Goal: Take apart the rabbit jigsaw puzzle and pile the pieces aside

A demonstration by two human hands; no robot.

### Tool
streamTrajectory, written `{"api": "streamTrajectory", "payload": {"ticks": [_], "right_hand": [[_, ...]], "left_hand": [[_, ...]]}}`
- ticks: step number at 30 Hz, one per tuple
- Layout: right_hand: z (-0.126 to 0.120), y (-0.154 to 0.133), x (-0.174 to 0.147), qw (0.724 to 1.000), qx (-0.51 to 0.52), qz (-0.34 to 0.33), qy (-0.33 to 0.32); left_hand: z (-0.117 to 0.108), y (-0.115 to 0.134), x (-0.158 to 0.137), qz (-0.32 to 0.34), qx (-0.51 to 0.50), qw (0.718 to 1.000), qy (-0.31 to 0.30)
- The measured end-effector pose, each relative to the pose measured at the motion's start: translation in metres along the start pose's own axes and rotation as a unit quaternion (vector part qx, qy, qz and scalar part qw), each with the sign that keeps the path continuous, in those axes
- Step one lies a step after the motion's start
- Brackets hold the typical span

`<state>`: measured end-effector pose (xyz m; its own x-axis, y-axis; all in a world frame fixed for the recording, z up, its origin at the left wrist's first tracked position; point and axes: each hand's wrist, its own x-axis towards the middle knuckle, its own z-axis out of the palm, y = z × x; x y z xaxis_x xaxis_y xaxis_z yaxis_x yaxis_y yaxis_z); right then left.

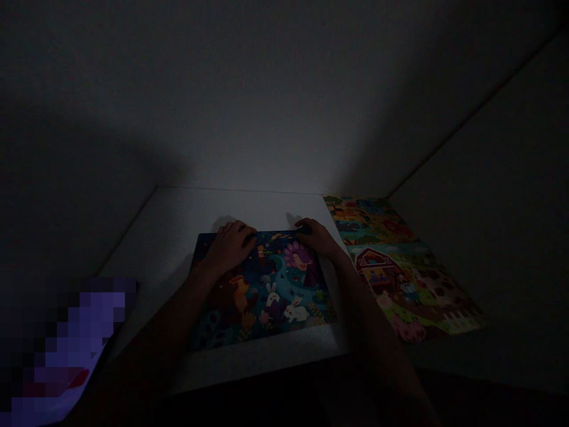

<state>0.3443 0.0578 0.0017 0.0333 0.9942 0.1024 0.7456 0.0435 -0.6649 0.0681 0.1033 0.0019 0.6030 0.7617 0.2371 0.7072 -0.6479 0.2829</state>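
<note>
A dark blue picture board point(288, 279) with a forest scene lies on a white table. It shows white rabbits, a purple peacock and an orange animal. My left hand point(233, 243) is at the board's far edge, left of the middle, its fingers curled over that edge. Close to the far right corner, the thumb and fingers of my right hand point(316, 236) close around the same edge. Dim light hides the fingertips, and I cannot tell whether the board is one sheet or joined pieces. My left forearm covers part of its left side.
On the right lie two more pictures: a farm scene point(413, 290) with a red barn, and a yellow-green animal scene point(368, 219) behind it. Pale walls enclose the white table point(271, 207) at the back and right. A blurred, purple-lit patch point(84, 338) glows at lower left.
</note>
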Motion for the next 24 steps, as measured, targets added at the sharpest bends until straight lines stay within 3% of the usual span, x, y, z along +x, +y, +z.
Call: {"api": "streamTrajectory", "payload": {"ticks": [8,14,18,24], "right_hand": [[0.011,-0.017,-0.003,0.994,-0.081,0.040,0.060],[0.015,-0.025,-0.006,0.992,-0.075,0.052,0.093],[0.013,-0.027,-0.004,0.989,-0.019,0.108,0.096],[0.004,-0.022,-0.002,0.970,0.164,0.171,0.058]], "left_hand": [[0.004,0.004,-0.003,0.041,-0.001,0.999,-0.036],[0.002,0.008,-0.006,0.056,0.003,0.997,-0.044],[0.003,0.008,-0.006,0.057,-0.001,0.997,-0.044],[0.005,0.011,-0.005,0.078,-0.005,0.996,-0.046]]}}
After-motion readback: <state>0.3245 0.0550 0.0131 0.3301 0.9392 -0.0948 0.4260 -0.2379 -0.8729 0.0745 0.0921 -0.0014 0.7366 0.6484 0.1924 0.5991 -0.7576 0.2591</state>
